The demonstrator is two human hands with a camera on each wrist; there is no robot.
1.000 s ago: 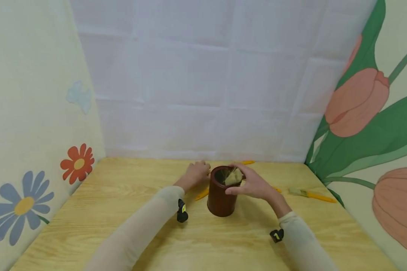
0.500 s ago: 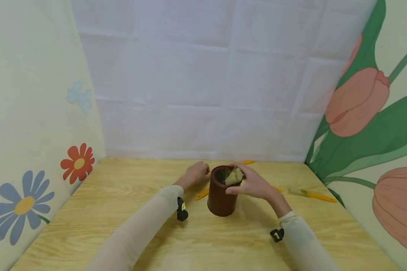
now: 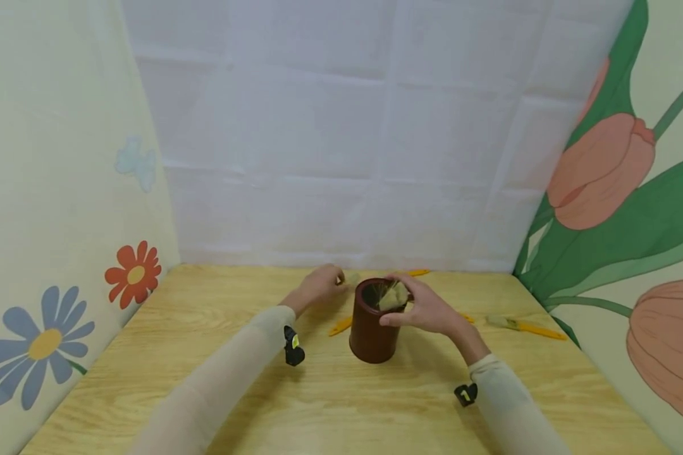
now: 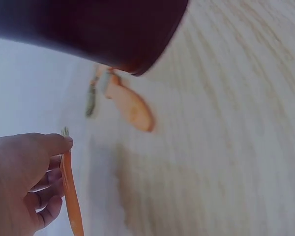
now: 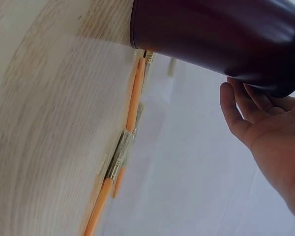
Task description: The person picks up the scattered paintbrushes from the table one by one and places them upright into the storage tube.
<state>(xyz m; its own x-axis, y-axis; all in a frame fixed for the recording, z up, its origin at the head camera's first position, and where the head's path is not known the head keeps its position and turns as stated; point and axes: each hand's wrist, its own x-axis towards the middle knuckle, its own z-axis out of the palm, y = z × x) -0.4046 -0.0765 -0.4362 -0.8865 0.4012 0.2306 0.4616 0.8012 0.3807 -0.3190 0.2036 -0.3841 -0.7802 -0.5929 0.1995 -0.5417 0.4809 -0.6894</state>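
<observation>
In my left-wrist feed I have the left hand (image 3: 319,285) pinching an orange-handled brush (image 4: 72,196) between thumb and fingers, close to its bristle end; on the head view this hand sits at ten o'clock from the cup, clear of its wall, taking twelve as the far side. My right hand (image 3: 429,309) grips the reddish-brown cup (image 3: 374,338) from three o'clock, thumb on the near side and fingers round the back of the rim. The cup stands upright on the wood-grain table (image 3: 319,404). As far as I can judge progress, the part that is done shows in its mouth: pale bristle heads (image 3: 394,297) poke up at the right of the rim, though I can't count how many. What I'd call left is outside: the pinched one, plus at least four lying on the table. One handle (image 3: 339,327) shows at nine o'clock, just beside the cup; another handle tip (image 3: 465,318) peeks out behind my right wrist at three; a whole flat brush (image 3: 526,328) lies farther out at three, and a far handle (image 3: 419,272) at one o'clock near the white cloth (image 3: 319,208).
</observation>
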